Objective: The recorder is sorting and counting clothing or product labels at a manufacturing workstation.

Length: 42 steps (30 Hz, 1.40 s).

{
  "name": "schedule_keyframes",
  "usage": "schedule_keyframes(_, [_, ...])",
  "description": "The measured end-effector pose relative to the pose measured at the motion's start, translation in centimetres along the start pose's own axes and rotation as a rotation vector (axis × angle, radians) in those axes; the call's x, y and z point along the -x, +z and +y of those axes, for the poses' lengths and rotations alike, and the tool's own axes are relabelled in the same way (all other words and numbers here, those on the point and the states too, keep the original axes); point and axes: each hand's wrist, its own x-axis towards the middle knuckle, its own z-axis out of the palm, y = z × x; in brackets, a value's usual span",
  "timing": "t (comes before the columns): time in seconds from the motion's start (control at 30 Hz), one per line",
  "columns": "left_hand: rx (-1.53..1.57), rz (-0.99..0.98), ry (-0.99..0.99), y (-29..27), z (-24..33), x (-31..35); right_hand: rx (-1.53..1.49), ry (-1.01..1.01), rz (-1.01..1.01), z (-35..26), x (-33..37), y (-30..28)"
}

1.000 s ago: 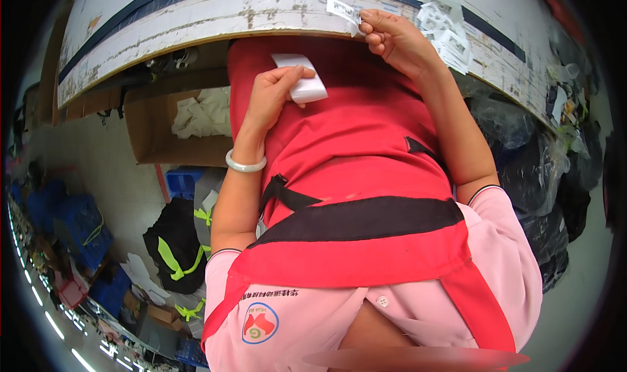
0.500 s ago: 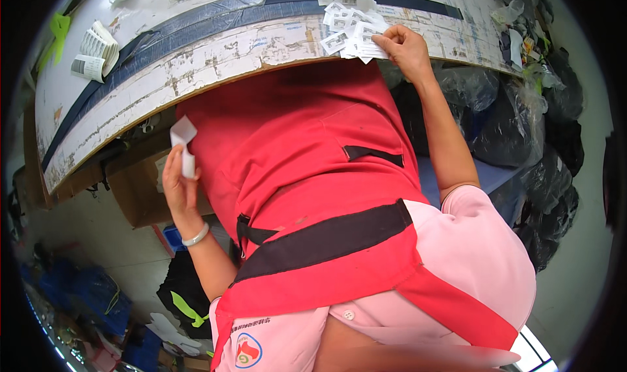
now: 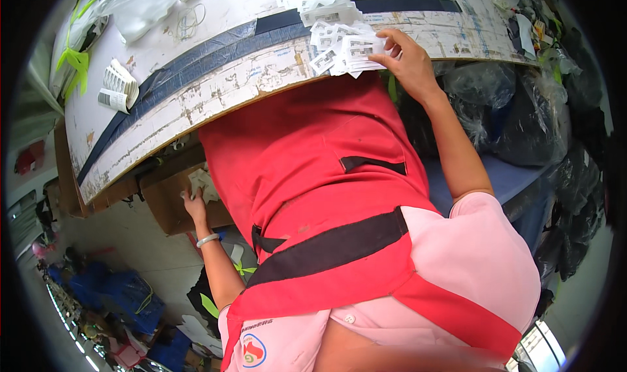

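My right hand [image 3: 410,62] is at the front edge of the table, with thumb and forefinger at the right end of a white printed label [image 3: 363,48], the label's edge between them. Under it, more such labels [image 3: 336,35] lie in a loose, overlapping pile. My left hand [image 3: 194,204] hangs low on the left, below the tabletop, at an open cardboard box [image 3: 171,201]. Its fingers are apart, and no paper shows plainly in them. Just beside the fingertips, inside the box, is a crumpled whitish piece [image 3: 205,184].
On the white, worn tabletop [image 3: 261,78] run dark tape strips [image 3: 209,48]. A folded strip of printed labels [image 3: 119,88] and clear plastic bags [image 3: 140,9] lie to the left. Plastic-wrapped dark bundles [image 3: 522,117] fill the right side below the table.
My left hand has moved down to the box; the folded white paper it held no longer shows in it. My right hand stays at the label pile, its fingers shifted slightly. The view has turned a little.
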Motion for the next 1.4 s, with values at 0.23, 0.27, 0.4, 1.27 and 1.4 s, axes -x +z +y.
schedule_keyframes(0.23, [0.326,-0.444,0.737,2.5,35.4,11.3,0.026,-0.185,-0.026,2.2,0.1,-1.8])
schedule_keyframes(0.27, [0.289,-0.481,0.801,3.4,38.1,12.6,0.031,-0.222,-0.032,1.9,-0.4,-1.7])
schedule_keyframes(0.4, [0.106,-0.524,1.125,8.3,45.9,14.9,-0.034,-0.242,-0.073,2.4,-1.0,-1.5])
schedule_keyframes(1.27, [-0.046,-0.359,1.364,15.9,48.2,15.9,0.112,-0.551,0.095,-0.1,-10.5,2.0])
schedule_keyframes(1.4, [-0.013,-0.366,1.364,16.1,48.1,15.9,0.152,-1.004,0.493,1.1,-12.3,1.9])
